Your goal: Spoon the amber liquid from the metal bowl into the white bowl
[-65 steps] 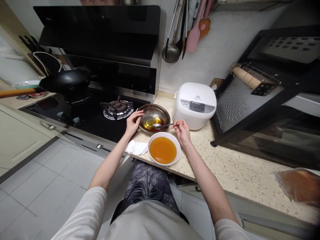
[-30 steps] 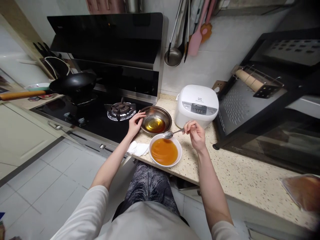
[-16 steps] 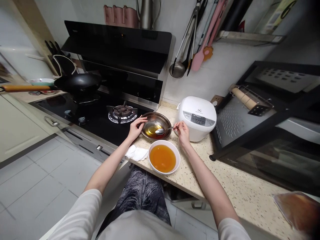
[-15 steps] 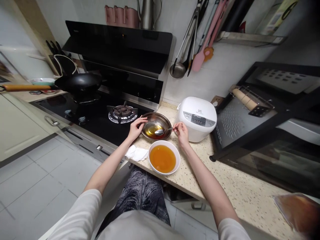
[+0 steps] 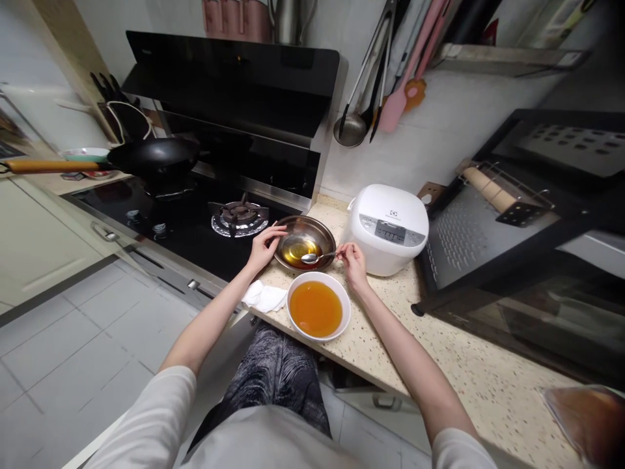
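A metal bowl with a little yellow liquid sits on the speckled counter beside the stove. My left hand grips its left rim with closed fingers. My right hand pinches the handle of a metal spoon, whose bowl end rests inside the metal bowl over the liquid. In front of it, near the counter edge, stands a white bowl full of orange liquid. Neither hand touches the white bowl.
A white rice cooker stands right of the metal bowl. A folded white cloth lies at the counter edge. A black wok sits on the gas hob. A black rack fills the right. Utensils hang on the wall.
A second ago the spoon hung over the white bowl; my right hand has since carried it back into the metal bowl. My left hand stays on the rim.
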### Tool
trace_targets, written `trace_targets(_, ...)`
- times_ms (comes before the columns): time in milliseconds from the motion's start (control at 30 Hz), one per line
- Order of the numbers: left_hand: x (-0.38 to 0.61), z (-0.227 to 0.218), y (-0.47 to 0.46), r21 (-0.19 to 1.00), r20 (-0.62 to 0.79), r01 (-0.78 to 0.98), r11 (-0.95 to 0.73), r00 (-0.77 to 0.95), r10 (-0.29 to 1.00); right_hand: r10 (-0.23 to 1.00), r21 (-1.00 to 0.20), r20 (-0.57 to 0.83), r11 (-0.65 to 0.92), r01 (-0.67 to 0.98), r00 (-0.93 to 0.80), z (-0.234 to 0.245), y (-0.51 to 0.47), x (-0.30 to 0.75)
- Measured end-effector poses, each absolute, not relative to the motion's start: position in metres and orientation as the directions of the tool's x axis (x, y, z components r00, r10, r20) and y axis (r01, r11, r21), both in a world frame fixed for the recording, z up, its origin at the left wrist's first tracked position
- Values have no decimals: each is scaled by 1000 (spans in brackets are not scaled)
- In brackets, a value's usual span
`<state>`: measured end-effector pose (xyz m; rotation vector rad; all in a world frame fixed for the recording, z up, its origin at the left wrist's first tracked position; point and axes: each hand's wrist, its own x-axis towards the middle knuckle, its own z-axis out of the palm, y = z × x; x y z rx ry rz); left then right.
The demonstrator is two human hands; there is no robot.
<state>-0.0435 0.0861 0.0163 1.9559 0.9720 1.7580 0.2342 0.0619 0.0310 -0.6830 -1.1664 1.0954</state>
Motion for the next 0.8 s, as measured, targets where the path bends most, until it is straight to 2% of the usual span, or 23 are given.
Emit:
trace_targets(167,-43,15,88,660,732,255,-707,-7,681,937,-893,348,339,-295,22,22,61,234)
trace_targets(800,-41,15,88,645,749,232,-728,-4,663,959,-870,282,271,-412,35,4,55,231)
